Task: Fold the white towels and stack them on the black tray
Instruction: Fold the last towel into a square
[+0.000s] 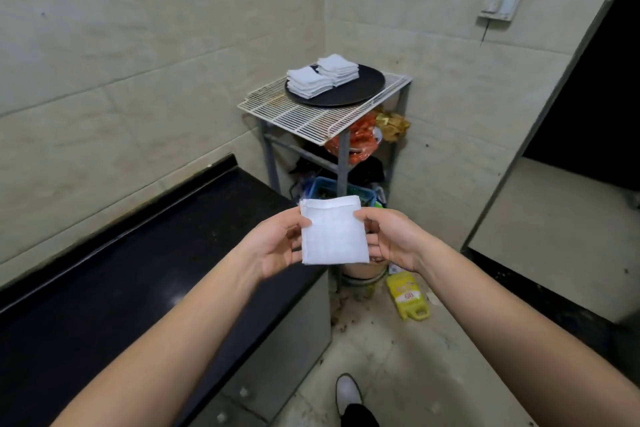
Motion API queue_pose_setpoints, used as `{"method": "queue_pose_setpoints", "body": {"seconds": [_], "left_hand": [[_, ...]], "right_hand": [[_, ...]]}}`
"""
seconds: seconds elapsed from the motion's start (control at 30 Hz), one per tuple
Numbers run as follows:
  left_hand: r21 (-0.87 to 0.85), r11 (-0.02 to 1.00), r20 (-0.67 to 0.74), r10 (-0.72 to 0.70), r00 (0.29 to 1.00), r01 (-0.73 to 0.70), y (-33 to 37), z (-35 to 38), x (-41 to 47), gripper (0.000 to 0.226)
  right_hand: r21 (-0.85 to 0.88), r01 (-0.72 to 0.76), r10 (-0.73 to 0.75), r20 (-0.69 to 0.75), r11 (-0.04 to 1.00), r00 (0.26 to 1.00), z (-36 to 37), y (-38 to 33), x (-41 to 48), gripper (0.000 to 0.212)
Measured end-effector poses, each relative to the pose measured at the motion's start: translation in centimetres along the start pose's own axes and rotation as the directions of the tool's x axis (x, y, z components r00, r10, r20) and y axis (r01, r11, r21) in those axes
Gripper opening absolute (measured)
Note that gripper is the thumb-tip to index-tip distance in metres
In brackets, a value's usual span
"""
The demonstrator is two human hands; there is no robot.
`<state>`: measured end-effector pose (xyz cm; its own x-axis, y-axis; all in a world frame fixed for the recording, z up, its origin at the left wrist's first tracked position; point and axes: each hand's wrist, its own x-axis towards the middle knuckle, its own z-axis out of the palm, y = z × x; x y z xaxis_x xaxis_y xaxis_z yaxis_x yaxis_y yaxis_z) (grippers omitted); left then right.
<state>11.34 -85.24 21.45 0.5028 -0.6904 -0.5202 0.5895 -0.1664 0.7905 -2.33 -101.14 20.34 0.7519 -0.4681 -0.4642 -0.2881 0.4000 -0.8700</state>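
Between both hands, a small white square folded towel (333,232) hangs flat, left hand (277,243) and right hand (389,239) pinching its side edges; beyond, two stacks of folded white towels (322,78) sit on the round black tray (363,87)

The only printing in view sits on the yellow bottle (401,284) lying on the floor (398,364), below and slightly right of the right hand (391,239). Its red label (410,296) carries white characters, too blurred to read.
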Motion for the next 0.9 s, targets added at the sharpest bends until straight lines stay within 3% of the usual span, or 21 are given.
{"method": "queue_pose_setpoints", "body": {"seconds": [0.33, 0.5, 0.9], "left_hand": [[-0.015, 0.997, 0.082, 0.083, 0.993, -0.082, 14.2, 7.2, 15.5, 0.034], [-0.055, 0.994, 0.007, 0.092, 0.996, -0.091, 19.5, 8.0, 20.4, 0.013], [-0.039, 0.990, -0.217, 0.121, 0.969, -0.132, 28.9, 6.8, 34.7, 0.007]], "right_hand": [[-0.077, 0.081, -0.081, 0.006, 0.994, 0.997, -6.7, -16.2, 14.5, 0.024], [-0.114, 0.100, -0.097, 0.037, 0.988, 0.995, -7.3, -22.2, 20.4, 0.026], [-0.315, 0.122, -0.086, 0.125, 0.941, 0.988, -6.8, -31.8, 39.4, 0.023]]}}
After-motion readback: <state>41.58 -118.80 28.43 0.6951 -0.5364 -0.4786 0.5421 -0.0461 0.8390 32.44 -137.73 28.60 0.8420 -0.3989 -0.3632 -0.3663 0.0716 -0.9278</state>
